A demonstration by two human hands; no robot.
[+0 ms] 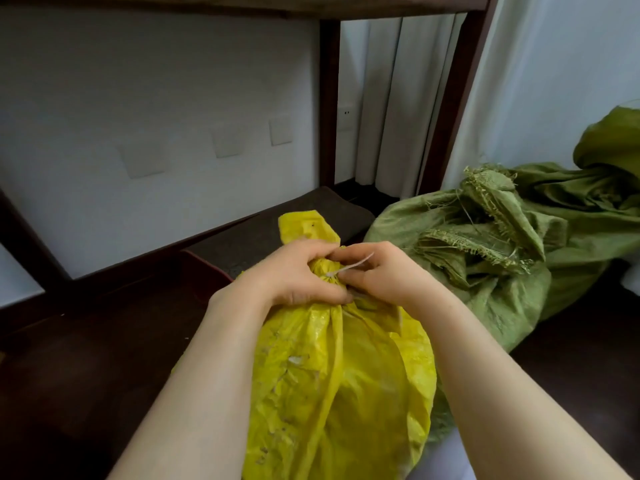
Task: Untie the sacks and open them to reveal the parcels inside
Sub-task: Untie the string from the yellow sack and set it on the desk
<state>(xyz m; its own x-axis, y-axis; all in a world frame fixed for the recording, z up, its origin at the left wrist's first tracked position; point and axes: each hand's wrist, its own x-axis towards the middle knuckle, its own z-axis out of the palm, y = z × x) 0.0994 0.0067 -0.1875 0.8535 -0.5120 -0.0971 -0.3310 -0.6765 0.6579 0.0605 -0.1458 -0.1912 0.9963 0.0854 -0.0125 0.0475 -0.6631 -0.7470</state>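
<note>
Pulling on the wrong end, pale tie (350,268) could be jammed tighter; it is pinched by right hand (389,277), yellow sack (341,375) neck gripped by left hand (294,271).

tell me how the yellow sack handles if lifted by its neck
The yellow sack would probably sag: its skin wrinkles and folds. It bulges full, so likely weighty. Its glossy surface may slip, though the gathered neck in the left hand offers grip.
</note>
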